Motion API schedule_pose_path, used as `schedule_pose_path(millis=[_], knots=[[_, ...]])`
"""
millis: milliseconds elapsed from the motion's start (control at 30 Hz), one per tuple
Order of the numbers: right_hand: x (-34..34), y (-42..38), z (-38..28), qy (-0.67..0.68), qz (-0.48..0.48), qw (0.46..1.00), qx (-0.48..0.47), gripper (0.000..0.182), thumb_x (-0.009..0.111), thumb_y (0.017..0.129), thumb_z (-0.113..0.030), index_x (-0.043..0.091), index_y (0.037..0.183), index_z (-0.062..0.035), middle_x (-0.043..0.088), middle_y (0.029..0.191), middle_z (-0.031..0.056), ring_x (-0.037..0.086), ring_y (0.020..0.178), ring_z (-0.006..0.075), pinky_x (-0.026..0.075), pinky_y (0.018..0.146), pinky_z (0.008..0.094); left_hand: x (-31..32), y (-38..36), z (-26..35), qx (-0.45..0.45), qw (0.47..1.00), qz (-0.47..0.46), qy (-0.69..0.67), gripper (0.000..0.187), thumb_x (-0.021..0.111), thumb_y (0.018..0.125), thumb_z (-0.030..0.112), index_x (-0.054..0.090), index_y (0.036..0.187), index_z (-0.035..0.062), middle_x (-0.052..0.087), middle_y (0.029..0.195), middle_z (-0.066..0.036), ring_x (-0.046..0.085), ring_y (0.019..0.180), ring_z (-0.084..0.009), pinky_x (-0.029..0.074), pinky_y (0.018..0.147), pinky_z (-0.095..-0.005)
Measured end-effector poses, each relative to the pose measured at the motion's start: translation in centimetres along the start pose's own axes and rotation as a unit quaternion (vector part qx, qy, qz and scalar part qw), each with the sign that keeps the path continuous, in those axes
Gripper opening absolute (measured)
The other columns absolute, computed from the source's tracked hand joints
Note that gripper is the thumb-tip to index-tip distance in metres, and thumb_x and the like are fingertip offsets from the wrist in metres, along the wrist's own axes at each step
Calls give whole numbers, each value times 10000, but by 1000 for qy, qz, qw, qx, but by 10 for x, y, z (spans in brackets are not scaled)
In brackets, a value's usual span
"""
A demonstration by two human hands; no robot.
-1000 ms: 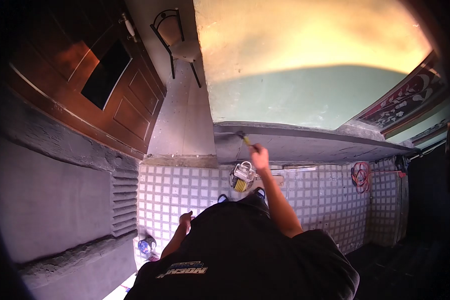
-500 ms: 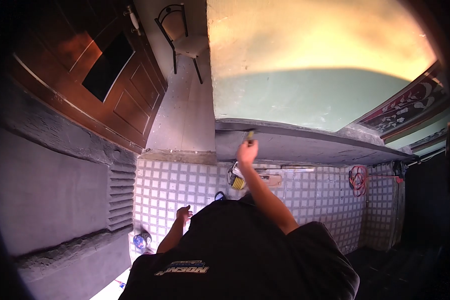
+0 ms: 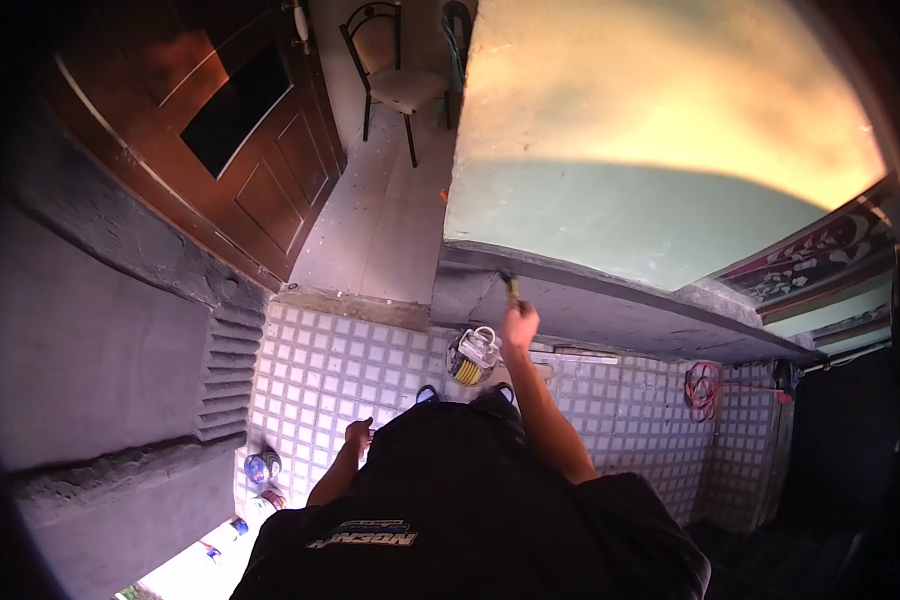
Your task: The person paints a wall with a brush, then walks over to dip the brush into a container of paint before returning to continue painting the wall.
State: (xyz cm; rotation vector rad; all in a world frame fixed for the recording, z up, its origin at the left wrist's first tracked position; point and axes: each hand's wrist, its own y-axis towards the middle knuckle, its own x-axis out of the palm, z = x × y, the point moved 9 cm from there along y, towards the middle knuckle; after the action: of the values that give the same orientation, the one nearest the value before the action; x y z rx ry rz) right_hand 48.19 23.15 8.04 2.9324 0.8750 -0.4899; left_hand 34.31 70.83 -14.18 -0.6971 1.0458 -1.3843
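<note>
My right hand [image 3: 519, 328] is closed around the yellowish handle of a paintbrush [image 3: 512, 287]. The brush's dark tip is right at the grey plastered band [image 3: 600, 303] along the foot of the pale green wall [image 3: 580, 205]. My left hand [image 3: 359, 433] hangs low beside my body, fingers loosely apart and holding nothing. On the floor just left of my right forearm lies a white and yellow ribbed object [image 3: 472, 357] with a white loop on top.
Tiled floor [image 3: 315, 365] lies around my feet. A brown door [image 3: 260, 190] and a chair [image 3: 402, 88] are ahead to the left. Red cord [image 3: 703, 388] lies coiled at the right. Blue-labelled cans [image 3: 262, 466] stand at lower left, by the grey ribbed step wall [image 3: 232, 375].
My view has shifted, bringing my feet and more cans into sight. My right hand with the paintbrush remains at the grey band, a little farther right and lower in the picture.
</note>
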Motion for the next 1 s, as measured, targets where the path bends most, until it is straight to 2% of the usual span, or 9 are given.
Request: schedule_pose_path(millis=[133, 167, 267, 400, 433, 500, 567, 867, 1000], knots=[[-58, 6, 13, -70, 253, 964, 30, 207, 498, 848, -167, 543, 811, 32, 496, 598, 41, 426, 511, 131, 355, 464, 308, 0, -8, 2, -7, 1000, 10, 20, 375, 569, 821, 376, 603, 916, 15, 591, 748, -95, 561, 642, -217, 455, 599, -400], [-49, 9, 17, -69, 251, 965, 30, 207, 498, 848, -167, 543, 811, 32, 496, 598, 41, 426, 511, 131, 355, 464, 308, -1, -11, 7, 8, 999, 4, 31, 365, 567, 823, 372, 602, 908, 19, 591, 729, -93, 557, 624, -213, 453, 591, -403], [29, 17, 48, 85, 78, 988, 97, 209, 483, 852, -211, 539, 832, -10, 477, 586, 43, 458, 469, 133, 344, 392, 320, 1, 1, 0, -30, 999, -16, 7, 318, 551, 832, 382, 572, 903, 73, 591, 730, -67, 529, 586, -169, 398, 512, -349], [117, -57, -26, 204, -205, 923, 252, 177, 467, 847, -185, 532, 836, -20, 419, 548, -1, 367, 394, 92, 271, 332, 250, 3, 5, 5, -41, 999, -23, -21, 307, 545, 831, 397, 544, 927, 105, 602, 804, -51, 523, 608, -142, 373, 504, -298], [123, -62, -30, 205, -208, 922, 253, 177, 467, 847, -185, 532, 836, -20, 419, 548, -1, 367, 394, 92, 271, 332, 250, 2, 1, 13, -26, 999, -13, -26, 304, 545, 831, 396, 543, 933, 109, 598, 805, -48, 523, 607, -143, 376, 511, -301], [152, -86, -54, 156, -381, 884, 223, 164, 466, 839, -177, 535, 846, -29, 412, 544, -8, 328, 377, 80, 247, 335, 233, 1, -4, 17, -30, 999, -14, -41, 301, 540, 832, 392, 545, 939, 111, 592, 807, -43, 534, 628, -149, 384, 534, -309], [156, -89, -62, 152, -396, 878, 219, 160, 473, 830, -170, 543, 840, -26, 414, 545, -10, 324, 369, 75, 234, 333, 230, -2, -6, 20, -23, 999, -13, -45, 299, 534, 834, 388, 548, 945, 111, 585, 795, -37, 542, 649, -151, 387, 545, -313], [38, -20, -22, 149, -208, 941, 221, 182, 498, 804, -162, 570, 770, 3, 427, 531, 10, 322, 365, 85, 237, 319, 237, -20, 6, -39, -72, 997, 6, 20, 340, 534, 836, 393, 549, 1005, 98, 627, 860, -68, 580, 686, -185, 421, 591, -336], [-28, 0, 0, 74, 49, 975, 202, 227, 494, 825, -198, 564, 795, 16, 478, 575, 56, 425, 431, 155, 330, 368, 304, -13, 17, -36, -73, 997, -8, 10, 335, 535, 837, 391, 549, 1009, 104, 621, 857, -63, 573, 684, -181, 420, 591, -334]])
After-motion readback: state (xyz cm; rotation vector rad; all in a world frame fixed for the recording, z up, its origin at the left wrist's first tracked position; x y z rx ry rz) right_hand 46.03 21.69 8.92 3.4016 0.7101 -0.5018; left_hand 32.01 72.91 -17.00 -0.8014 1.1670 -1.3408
